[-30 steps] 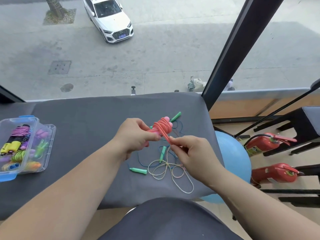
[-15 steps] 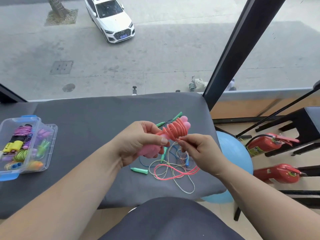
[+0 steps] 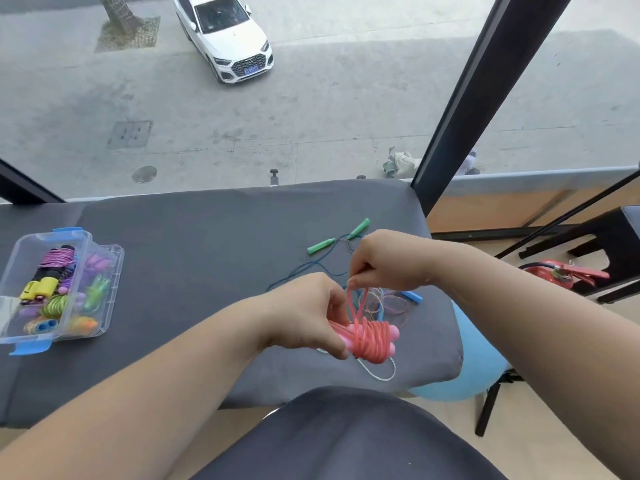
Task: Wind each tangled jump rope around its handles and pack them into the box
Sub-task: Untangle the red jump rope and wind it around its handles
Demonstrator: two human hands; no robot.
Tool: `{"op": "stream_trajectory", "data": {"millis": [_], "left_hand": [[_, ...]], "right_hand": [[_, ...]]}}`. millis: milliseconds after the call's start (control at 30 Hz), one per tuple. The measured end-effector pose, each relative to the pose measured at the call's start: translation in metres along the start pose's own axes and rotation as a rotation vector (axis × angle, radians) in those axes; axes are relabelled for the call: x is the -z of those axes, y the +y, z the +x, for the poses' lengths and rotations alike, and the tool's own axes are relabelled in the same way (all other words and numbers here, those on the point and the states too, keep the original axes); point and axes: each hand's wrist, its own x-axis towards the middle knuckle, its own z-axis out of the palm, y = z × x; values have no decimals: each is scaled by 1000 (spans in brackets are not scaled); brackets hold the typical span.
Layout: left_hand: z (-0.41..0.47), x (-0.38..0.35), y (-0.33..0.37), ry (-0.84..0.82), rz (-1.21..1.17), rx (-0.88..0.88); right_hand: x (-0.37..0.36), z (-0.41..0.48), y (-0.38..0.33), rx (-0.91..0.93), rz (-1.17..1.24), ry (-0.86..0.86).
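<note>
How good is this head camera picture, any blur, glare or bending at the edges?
Head view: even daylight, no glare on the grey table; the wide lens bows the table's far edge and leans the black window post; the right hand pinching the pink rope looks slightly soft, as do the contents of the clear box.

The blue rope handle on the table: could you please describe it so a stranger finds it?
Start at the grey padded table, near its right edge. Beside the right hand lies the blue handle, the only blue stick; the green handles lie farther back.
</note>
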Motion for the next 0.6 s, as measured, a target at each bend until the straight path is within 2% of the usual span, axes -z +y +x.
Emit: {"op": "stream_trajectory", "data": {"millis": [100, 233, 433, 533, 600], "left_hand": [[8, -6, -7, 114, 85, 55], [15, -8, -24, 267, -47, 192], [23, -1, -33, 438, -235, 256], [25, 4, -31, 485, -494, 274], [22, 9, -29, 445, -670, 275]], "right_hand": [[7, 4, -20, -11, -47, 49], [2, -1, -35, -64, -56, 120], [-23, -10, -49, -139, 88, 305], [-39, -13, -48, -112, 188, 458], [-47, -18, -45, -81, 259, 586]]}}
